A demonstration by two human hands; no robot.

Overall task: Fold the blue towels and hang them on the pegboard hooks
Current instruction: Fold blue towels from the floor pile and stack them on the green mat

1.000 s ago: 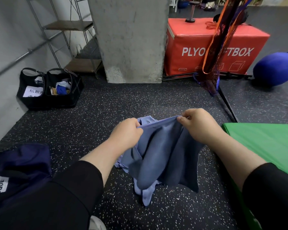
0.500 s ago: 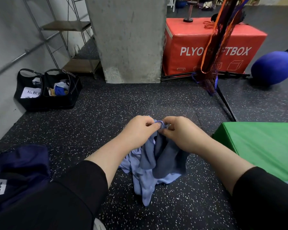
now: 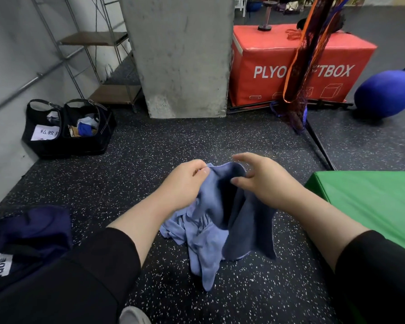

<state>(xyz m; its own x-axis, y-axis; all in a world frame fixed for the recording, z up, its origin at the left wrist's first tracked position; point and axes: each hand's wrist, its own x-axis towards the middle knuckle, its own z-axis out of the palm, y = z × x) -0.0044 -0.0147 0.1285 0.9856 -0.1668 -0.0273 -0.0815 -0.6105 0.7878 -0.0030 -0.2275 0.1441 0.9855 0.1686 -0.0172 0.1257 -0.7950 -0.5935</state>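
Fig. Head view, mid-fold. L hand [image 3: 185,183] is pinched shut on the top edge of the towel [image 3: 222,216], thumb and fingers together at the upper-left corner. R hand [image 3: 260,181] is spread, fingers apart, thumb just touching the cloth below the top hem; it clamps nothing. Towel hangs from the L pinch, long axis approx. vertical, folded face toward the camera; lower end lies crumpled on the floor [image 3: 173,141], with more blue cloth bunched beneath, whether a second towel cannot be told.

Key relation: the free top-right corner sits directly under and between the R fingers, just beside the L pinch. R hand is thus the nearer one for the next grip. Judged step: re-take that corner w/ R, then draw the hands apart along the hem to square the fold.

Risk (judgement): one-point hold lets the cloth twist. Green mat [image 3: 369,202] lies to the right, well apart. No pegboard or hooks in view; hanging not yet begun.
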